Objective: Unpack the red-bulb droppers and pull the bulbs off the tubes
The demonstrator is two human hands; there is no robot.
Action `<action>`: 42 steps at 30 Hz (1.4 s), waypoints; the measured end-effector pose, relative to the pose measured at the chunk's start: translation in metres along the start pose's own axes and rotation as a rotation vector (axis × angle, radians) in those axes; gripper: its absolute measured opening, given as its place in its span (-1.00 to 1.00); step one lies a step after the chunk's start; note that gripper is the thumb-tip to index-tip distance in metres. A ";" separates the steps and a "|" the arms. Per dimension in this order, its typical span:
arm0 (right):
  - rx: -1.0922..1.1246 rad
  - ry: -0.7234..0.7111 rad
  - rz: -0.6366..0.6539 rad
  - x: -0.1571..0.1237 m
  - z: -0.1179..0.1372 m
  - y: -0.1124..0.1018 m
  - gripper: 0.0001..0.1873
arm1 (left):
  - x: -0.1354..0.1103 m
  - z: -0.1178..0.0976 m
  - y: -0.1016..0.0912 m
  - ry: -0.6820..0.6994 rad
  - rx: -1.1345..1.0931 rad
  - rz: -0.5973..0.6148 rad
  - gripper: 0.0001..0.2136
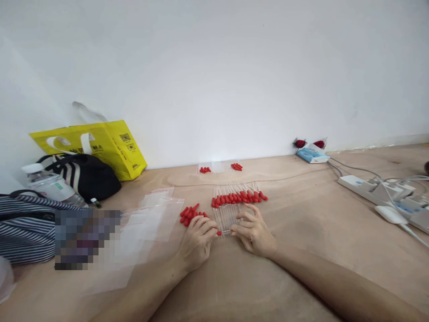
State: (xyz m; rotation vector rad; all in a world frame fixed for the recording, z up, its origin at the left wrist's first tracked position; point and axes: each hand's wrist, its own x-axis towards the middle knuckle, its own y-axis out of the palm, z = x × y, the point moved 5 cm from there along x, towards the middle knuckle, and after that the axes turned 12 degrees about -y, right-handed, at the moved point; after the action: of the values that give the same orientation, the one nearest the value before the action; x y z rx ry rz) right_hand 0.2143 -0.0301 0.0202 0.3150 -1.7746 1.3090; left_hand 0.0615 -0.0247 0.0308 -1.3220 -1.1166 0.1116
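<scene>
In the head view, the left hand [200, 239] is pinching a red bulb [219, 233], and the right hand [254, 230] is gripping a clear tube [226, 232] by its far end; bulb and tube are meeting between the fingertips. Bare tubes [224, 218] are lying just beyond, with a row of red-tipped droppers [237, 197] lying behind those. Loose bulbs [188, 214] are resting beside the left hand. Flat bags [142, 226] are overlapping farther left.
</scene>
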 end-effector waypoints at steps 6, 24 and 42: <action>-0.049 0.005 0.034 0.002 0.001 0.001 -0.81 | -0.002 0.001 0.002 -0.030 0.021 -0.018 -0.82; 0.019 0.282 -0.124 -0.003 -0.023 -0.001 -0.76 | -0.005 0.079 -0.035 -0.546 -0.019 -0.366 -0.75; -0.148 0.198 0.149 0.030 -0.005 0.051 -0.83 | -0.014 0.121 -0.017 -0.997 0.086 0.027 -0.73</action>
State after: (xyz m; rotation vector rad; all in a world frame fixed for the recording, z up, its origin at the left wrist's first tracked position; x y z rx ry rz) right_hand 0.1669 0.0040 0.0108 -0.0295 -1.7397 1.2567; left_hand -0.0378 0.0463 0.0170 -1.2037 -1.8864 0.9019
